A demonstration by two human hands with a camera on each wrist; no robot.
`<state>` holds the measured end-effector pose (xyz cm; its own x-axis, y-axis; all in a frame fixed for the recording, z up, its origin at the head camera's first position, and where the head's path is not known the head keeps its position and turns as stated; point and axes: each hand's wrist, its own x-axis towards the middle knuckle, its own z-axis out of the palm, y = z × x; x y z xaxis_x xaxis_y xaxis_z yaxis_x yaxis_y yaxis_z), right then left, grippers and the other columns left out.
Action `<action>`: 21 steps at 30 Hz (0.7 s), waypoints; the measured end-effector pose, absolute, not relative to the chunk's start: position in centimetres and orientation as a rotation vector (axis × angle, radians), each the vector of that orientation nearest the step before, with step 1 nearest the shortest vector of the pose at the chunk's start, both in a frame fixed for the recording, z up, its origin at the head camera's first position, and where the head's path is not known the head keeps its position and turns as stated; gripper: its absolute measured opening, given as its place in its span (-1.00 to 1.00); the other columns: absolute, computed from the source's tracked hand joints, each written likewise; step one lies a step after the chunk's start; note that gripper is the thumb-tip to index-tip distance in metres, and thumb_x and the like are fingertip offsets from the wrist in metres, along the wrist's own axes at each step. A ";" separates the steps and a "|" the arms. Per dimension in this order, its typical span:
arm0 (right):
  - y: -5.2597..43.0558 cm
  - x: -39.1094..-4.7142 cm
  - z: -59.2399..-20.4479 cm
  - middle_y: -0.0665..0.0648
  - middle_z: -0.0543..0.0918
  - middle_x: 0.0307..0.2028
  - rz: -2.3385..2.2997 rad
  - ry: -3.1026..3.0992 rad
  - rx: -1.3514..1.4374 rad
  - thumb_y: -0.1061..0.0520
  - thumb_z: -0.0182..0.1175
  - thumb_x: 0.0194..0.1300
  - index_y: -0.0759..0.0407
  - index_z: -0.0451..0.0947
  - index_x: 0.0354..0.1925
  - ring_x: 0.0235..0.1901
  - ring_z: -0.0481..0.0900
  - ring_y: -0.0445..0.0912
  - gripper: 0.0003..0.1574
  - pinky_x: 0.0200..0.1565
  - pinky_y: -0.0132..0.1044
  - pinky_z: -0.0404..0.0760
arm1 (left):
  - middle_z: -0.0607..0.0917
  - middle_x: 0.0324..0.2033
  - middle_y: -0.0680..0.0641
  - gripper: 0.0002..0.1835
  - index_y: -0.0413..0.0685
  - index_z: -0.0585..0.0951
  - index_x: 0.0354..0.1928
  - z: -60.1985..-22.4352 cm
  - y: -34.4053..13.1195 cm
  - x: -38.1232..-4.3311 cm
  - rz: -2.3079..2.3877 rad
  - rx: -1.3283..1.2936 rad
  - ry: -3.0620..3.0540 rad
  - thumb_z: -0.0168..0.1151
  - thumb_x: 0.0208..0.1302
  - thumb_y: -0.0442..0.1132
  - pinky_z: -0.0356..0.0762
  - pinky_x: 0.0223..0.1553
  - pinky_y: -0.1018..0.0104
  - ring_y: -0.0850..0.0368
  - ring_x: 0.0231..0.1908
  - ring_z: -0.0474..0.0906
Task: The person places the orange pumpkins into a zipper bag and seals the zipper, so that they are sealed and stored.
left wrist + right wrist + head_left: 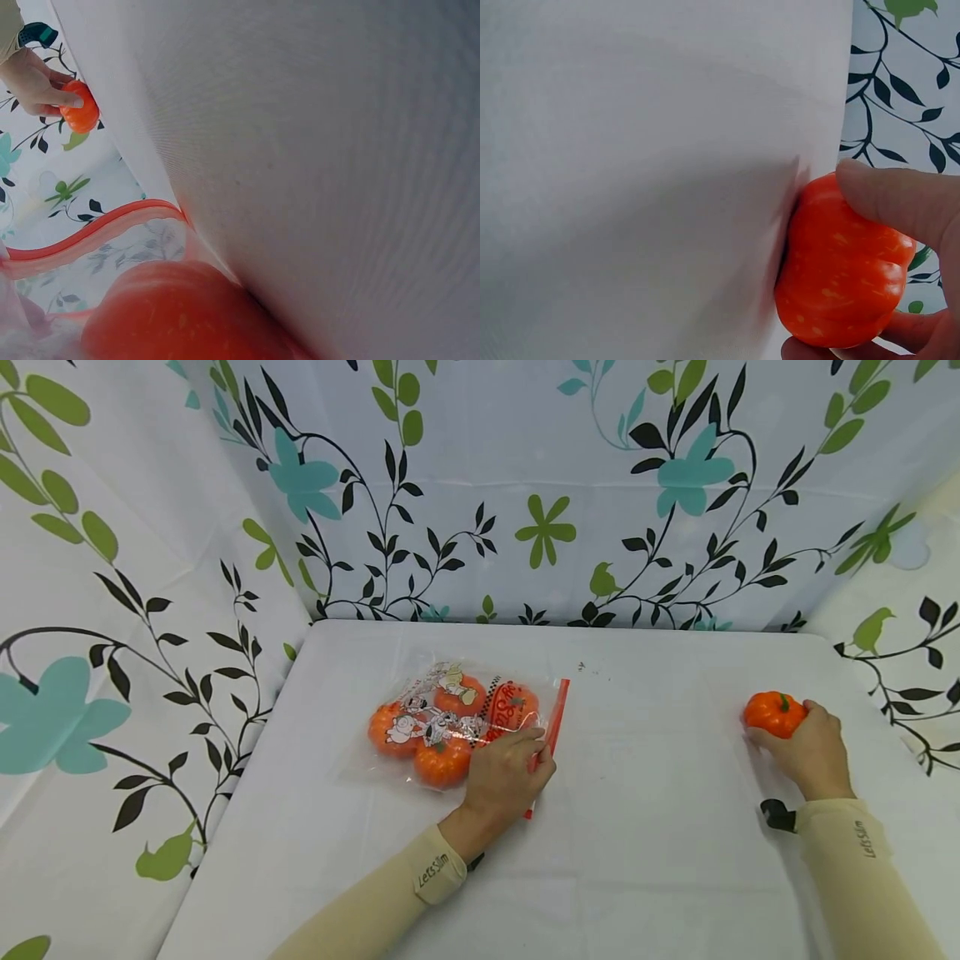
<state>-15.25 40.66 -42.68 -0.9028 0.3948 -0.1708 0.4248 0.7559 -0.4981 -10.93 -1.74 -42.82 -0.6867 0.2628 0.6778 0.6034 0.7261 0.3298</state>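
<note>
A clear zip bag [408, 764] with a red zip edge [558, 714] lies left of the table's middle, printed with cartoon figures. Inside it are several small orange pumpkins [442, 762]. My left hand [506, 777] grips the bag near its red-edged mouth, fingers curled at the plastic. The left wrist view shows the red edge [97, 232] bowed up in an arch, close to a pumpkin [180, 315]. At the right, my right hand [813, 752] holds another small orange pumpkin [775, 714] with a green stem, thumb on one side and fingers on the other, close over the table.
A white-covered table [637, 843] spreads between the two hands. Behind it and at the sides hangs a white curtain [480, 460] patterned with leaves and flowers. Small dark marks [592, 670] dot the cover toward the back edge.
</note>
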 end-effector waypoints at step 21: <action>37.9 -15.2 -42.1 0.62 0.11 0.40 -1.009 2.892 0.510 -0.46 0.21 0.25 0.44 -0.12 0.54 0.27 0.15 0.49 0.39 0.19 0.45 0.29 | 0.81 -0.24 -0.04 -0.90 -0.15 0.81 -0.34 -42.8 -1.7 -10.9 -0.709 -0.651 -2.321 0.47 0.09 -0.30 0.69 -0.32 0.36 0.13 -0.24 0.78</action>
<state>-15.16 37.92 -42.05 -0.9454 0.2940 -0.1406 0.3177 0.7349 -0.5991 -10.92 -1.67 -42.77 -0.6876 0.2668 0.6753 0.5987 0.7345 0.3194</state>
